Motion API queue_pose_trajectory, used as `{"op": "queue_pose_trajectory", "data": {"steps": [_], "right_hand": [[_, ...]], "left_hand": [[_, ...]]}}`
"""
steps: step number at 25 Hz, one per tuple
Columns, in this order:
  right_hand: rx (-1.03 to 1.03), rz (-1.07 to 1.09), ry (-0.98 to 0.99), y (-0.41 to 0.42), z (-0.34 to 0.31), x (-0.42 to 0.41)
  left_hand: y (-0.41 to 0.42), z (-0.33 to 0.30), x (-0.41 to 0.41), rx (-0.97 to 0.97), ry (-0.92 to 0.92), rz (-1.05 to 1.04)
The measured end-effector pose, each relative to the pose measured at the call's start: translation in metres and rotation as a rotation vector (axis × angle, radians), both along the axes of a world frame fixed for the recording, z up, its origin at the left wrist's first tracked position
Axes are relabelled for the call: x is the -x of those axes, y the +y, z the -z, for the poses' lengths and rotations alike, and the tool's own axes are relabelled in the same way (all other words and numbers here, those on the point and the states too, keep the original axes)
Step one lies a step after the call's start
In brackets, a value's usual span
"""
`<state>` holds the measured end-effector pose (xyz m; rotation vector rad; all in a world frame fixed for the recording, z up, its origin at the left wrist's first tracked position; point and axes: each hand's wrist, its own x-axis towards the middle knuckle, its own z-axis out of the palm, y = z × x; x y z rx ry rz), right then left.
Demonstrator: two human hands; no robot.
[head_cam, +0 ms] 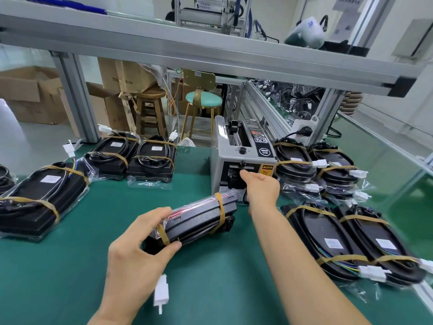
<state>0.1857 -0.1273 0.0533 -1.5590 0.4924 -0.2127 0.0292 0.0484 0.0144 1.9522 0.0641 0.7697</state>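
My left hand (138,252) grips the near end of a black bagged unit (199,219), bound with two brown tape bands and held tilted on its edge above the green mat (70,277). A white connector (161,293) dangles below that hand. My right hand (261,187) reaches to the outlet of the grey tape dispenser (243,158), fingers curled at the slot. Whether it pinches a tape strip is hidden.
Finished black units with tape bands lie in bags at the left (39,198), back (152,158) and right (365,242), (295,160). Aluminium frame posts (75,99) and a beam (210,55) stand over the bench. Stools (203,99) and cartons lie beyond.
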Motion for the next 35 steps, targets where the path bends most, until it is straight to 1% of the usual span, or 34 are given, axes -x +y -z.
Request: {"op": "queue_pose_trajectory", "data": {"steps": [2,6,8,9,12,14,15,16,18,30,35], "right_hand": [[-0.039,0.029,0.03,0.005,-0.002,-0.003],[-0.204,0.084,0.088,0.011,-0.01,-0.001],[-0.237,0.032,0.091,0.007,-0.021,0.013],[-0.236,-0.034,0.047,0.004,-0.027,0.026],[-0.118,-0.364,-0.18,0.009,-0.035,0.082],[0.056,-0.545,-0.261,0.02,-0.028,0.114],[0.149,-0.576,-0.27,0.025,-0.023,0.124],[0.22,-0.579,-0.263,0.03,-0.02,0.129],[0.269,-0.577,-0.236,0.032,-0.014,0.131],[0.361,-0.624,-0.182,0.034,-0.012,0.132],[0.383,-0.588,-0.173,0.035,-0.01,0.13]], "left_hand": [[-0.001,0.001,0.001,0.0,-0.009,0.001],[-0.003,0.001,0.0,0.014,-0.019,0.01],[-0.005,0.001,0.001,0.026,-0.024,-0.002],[-0.007,0.001,0.001,0.035,-0.026,-0.015],[-0.015,0.004,0.001,0.059,-0.03,-0.079],[-0.021,0.007,0.003,0.051,-0.033,-0.106],[-0.024,0.008,0.004,0.04,-0.036,-0.114],[-0.027,0.008,0.005,0.034,-0.037,-0.119],[-0.031,0.006,0.007,0.042,-0.035,-0.13],[-0.037,0.004,0.01,0.024,-0.036,-0.159],[-0.039,0.004,0.01,0.017,-0.034,-0.164]]}}
